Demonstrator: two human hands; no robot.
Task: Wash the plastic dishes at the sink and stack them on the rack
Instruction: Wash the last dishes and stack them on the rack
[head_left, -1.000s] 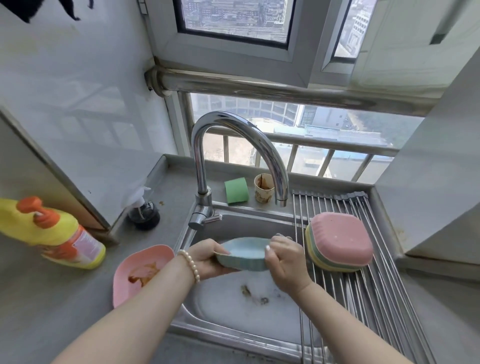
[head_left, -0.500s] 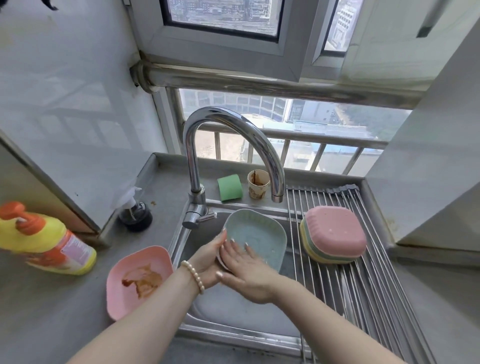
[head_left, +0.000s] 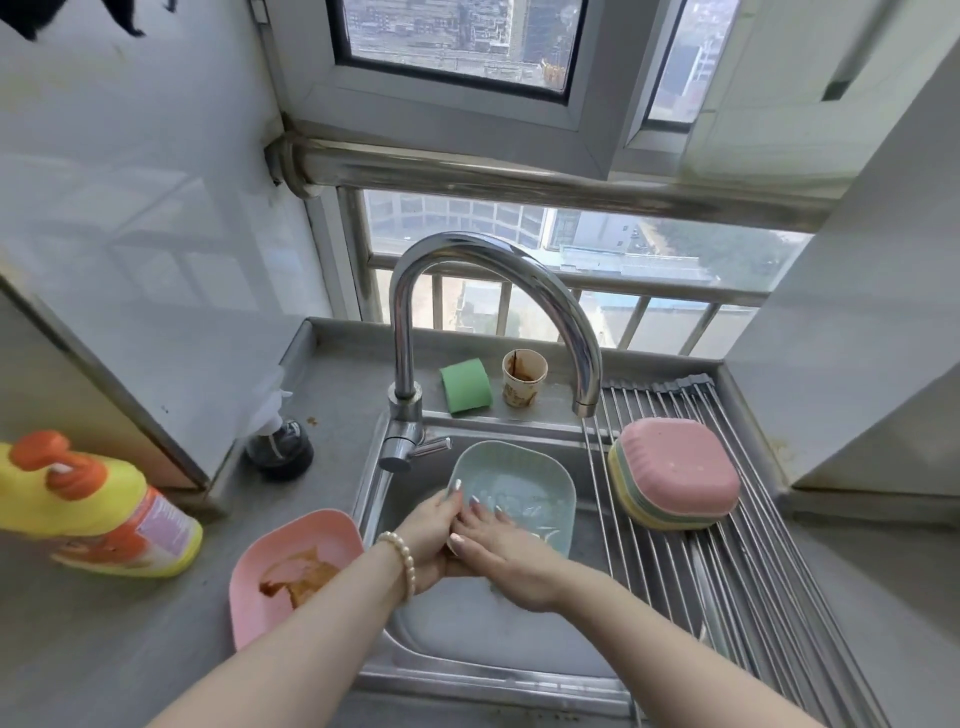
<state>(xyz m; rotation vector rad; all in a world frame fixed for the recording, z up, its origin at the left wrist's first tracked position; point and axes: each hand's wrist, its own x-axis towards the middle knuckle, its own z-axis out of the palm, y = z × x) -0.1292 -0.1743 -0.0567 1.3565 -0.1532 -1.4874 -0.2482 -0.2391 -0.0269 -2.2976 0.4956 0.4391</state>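
A pale blue plastic dish (head_left: 524, 483) is tilted up over the steel sink (head_left: 498, 634), its inside facing me. My left hand (head_left: 431, 535) grips its left rim, thumb on the edge. My right hand (head_left: 498, 545) lies flat inside the dish, fingers straight against its wet surface. A pink dish (head_left: 291, 566) smeared with brown sauce sits on the counter left of the sink. Several washed dishes (head_left: 675, 473), pink on top, are stacked upside down on the roll-up wire rack (head_left: 769, 561) to the right.
The curved faucet (head_left: 519, 291) arches over the sink. A green sponge (head_left: 465, 387) and a stained paper cup (head_left: 523, 376) stand behind the basin. A yellow detergent bottle (head_left: 98, 509) lies at left, a dark dispenser (head_left: 280, 447) near the wall.
The blue dish went from level, held at both ends, to tilted upright facing me. My right hand moved from its right rim to its inside.
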